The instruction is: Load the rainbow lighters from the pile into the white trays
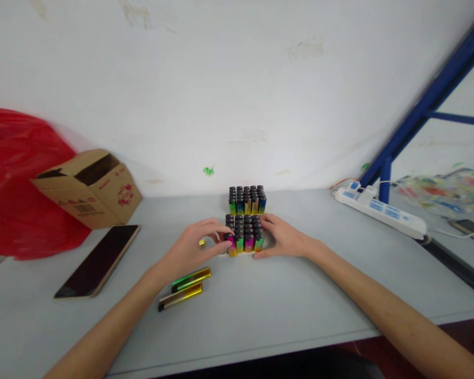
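Upright lighters with black tops stand in a tight front block on the grey table. Behind it is a second block of upright lighters. My left hand pinches a magenta-and-yellow lighter at the front left corner of the front block. That lighter leans slightly. My right hand rests along the block's right side, thumb and fingers apart, holding nothing. Below my left wrist lie a green-and-yellow lighter and a brown-and-yellow lighter. A small yellow end of something shows between my left fingers and thumb.
An open cardboard box stands at the left beside a red plastic bag. A dark phone-like slab lies in front of them. On the right are a white power strip with plugs and a blue frame. The wall is behind.
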`<state>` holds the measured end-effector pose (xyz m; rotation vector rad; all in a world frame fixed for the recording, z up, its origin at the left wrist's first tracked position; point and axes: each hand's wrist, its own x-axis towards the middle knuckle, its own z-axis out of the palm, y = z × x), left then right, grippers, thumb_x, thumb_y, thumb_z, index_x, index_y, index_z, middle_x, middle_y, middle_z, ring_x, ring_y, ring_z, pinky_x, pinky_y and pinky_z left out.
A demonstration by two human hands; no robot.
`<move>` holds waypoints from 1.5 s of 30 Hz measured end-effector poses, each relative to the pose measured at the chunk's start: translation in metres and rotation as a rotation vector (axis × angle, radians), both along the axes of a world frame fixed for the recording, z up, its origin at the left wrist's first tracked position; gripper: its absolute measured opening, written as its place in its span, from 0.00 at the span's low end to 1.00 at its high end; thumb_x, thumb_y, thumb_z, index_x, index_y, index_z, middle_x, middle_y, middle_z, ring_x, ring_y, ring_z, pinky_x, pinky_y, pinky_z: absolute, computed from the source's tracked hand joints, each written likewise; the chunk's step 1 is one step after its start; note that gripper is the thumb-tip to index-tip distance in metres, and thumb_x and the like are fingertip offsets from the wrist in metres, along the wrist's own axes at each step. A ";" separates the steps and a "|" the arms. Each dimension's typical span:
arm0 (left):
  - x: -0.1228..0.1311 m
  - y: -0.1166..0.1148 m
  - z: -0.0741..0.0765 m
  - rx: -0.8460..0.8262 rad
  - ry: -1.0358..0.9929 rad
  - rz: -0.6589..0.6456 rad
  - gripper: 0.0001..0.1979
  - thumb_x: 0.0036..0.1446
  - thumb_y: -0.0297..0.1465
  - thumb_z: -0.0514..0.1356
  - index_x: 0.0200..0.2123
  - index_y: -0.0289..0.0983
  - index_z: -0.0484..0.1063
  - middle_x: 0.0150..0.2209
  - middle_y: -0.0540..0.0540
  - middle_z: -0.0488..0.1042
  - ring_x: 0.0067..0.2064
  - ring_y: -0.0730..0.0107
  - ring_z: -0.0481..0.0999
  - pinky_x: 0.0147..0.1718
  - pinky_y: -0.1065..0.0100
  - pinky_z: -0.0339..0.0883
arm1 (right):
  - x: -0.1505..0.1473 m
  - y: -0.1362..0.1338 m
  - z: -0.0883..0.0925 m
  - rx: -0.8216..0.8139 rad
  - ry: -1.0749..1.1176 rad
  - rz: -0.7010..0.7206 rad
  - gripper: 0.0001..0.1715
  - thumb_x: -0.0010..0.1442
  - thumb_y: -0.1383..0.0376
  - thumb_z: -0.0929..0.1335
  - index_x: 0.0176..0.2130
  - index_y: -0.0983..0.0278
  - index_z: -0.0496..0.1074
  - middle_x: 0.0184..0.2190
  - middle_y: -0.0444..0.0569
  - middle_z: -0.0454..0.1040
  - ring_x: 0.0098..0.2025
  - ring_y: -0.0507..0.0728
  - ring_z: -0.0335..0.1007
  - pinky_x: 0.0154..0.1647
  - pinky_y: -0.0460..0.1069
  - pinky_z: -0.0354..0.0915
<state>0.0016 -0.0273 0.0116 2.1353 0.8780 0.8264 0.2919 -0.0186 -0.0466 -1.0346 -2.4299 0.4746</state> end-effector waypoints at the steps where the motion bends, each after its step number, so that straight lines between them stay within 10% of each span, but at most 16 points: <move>1: -0.001 0.000 0.000 0.034 0.032 0.002 0.08 0.60 0.36 0.67 0.41 0.40 0.84 0.37 0.44 0.81 0.35 0.64 0.77 0.40 0.64 0.71 | 0.000 0.000 0.000 -0.001 0.002 -0.001 0.49 0.51 0.44 0.79 0.63 0.65 0.68 0.61 0.61 0.69 0.62 0.70 0.66 0.64 0.64 0.64; 22: -0.006 0.001 -0.005 -0.102 -0.028 0.032 0.16 0.53 0.35 0.73 0.43 0.41 0.75 0.36 0.46 0.81 0.36 0.64 0.81 0.39 0.67 0.74 | 0.000 0.000 0.001 -0.018 0.000 -0.019 0.49 0.50 0.43 0.79 0.61 0.65 0.70 0.60 0.61 0.69 0.62 0.71 0.66 0.64 0.65 0.64; 35: -0.092 0.044 0.003 -0.228 0.356 0.177 0.15 0.32 0.36 0.79 0.25 0.41 0.80 0.25 0.50 0.76 0.26 0.66 0.71 0.23 0.73 0.62 | 0.001 0.000 -0.001 -0.003 -0.014 -0.016 0.47 0.51 0.42 0.78 0.59 0.65 0.70 0.59 0.61 0.70 0.60 0.70 0.67 0.64 0.65 0.65; 45: -0.076 0.046 -0.002 -0.164 0.174 0.158 0.14 0.50 0.42 0.73 0.35 0.39 0.80 0.37 0.45 0.81 0.38 0.60 0.79 0.40 0.65 0.74 | 0.001 -0.001 0.000 -0.021 -0.016 -0.018 0.48 0.51 0.41 0.78 0.60 0.66 0.70 0.61 0.62 0.68 0.62 0.72 0.65 0.65 0.66 0.64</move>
